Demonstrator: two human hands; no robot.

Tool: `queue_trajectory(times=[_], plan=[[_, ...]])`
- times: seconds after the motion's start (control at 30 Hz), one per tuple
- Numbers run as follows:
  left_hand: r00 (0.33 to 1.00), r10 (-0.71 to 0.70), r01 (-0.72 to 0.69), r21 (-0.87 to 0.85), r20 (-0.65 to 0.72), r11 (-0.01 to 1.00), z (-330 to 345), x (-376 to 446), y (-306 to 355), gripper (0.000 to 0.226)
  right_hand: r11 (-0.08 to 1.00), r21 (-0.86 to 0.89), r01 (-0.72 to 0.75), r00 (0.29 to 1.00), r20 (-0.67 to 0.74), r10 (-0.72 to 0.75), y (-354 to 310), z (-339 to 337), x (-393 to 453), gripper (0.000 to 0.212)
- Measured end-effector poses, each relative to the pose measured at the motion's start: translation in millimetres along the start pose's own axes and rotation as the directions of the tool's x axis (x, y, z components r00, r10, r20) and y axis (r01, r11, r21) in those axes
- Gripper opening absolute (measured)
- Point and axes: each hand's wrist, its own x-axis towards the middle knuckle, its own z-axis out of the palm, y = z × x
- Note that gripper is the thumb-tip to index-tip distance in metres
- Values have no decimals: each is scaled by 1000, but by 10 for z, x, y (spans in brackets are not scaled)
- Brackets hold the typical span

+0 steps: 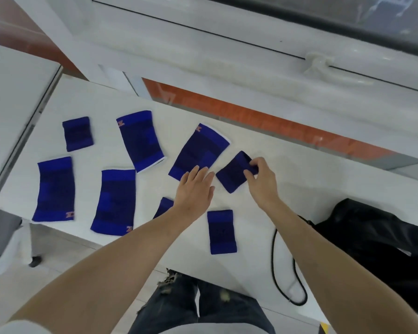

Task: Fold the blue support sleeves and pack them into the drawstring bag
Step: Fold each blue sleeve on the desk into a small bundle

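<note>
On the white table (287, 189), left to right:
Far-left small sleeve (77, 134): lying flat toward the far left corner, a short dark-blue piece, apart from the others.
Near-left long sleeve (54, 189): lying unfolded at the near edge, its orange logo at the near end.
Second long sleeve (115, 202): lying just right of that one, also unfolded, its near end reaching the table's edge.
Far middle sleeve (140, 139): lying tilted, logo at the far end, a white hem showing at the near end.
Hidden sleeve (164, 206): peeking out from under the left forearm; only a corner is showing.
Centre long sleeve (198, 150): lying at a slant, white hem at the far end, its near end under the left fingertips.
Left hand (194, 189): reaching out flat with straight, relaxed fingers, the tips resting on the centre long sleeve, grasping nothing.
Near small sleeve (222, 232): lying flat near the table's edge, between the two forearms.
Folded sleeve (233, 172): sitting as a small dark square just right of the left hand, tilted like a diamond.
Right hand (261, 178): pinching the far right corner of the folded sleeve between thumb and curled fingers.
Drawstring bag (377, 239): slumping black at the right end of the table, well apart from the sleeves.
Black cord (274, 256): looping from the bag over the near edge.
</note>
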Motion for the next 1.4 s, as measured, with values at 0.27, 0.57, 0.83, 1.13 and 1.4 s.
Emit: queue_trajectory(times=[0.27, 0.57, 0.83, 1.13, 1.4], plan=[[997, -58, 82, -747, 58, 660, -304, -253, 39, 47, 941, 338, 18, 995, 89, -51, -355, -282, -908, 43], [969, -122, 245, -873, 213, 421, 23, -961, 79, 11, 932, 327, -160, 986, 16, 164, -186, -78, -1484, 23], [861, -312, 465, -870, 402, 164, 432, -1250, 225, 3, 991, 25, -129, 983, 133, 125, 212, 340, -1434, 16], [793, -485, 526, -817, 370, 238, 664, -1107, 388, 7, 984, -179, -6, 989, 147, 32, 341, 477, -1184, 16], [785, -563, 545, -719, 257, 431, 810, -1050, 456, 4, 964, -264, 2, 988, 148, 39, 537, 579, -1086, 14]])
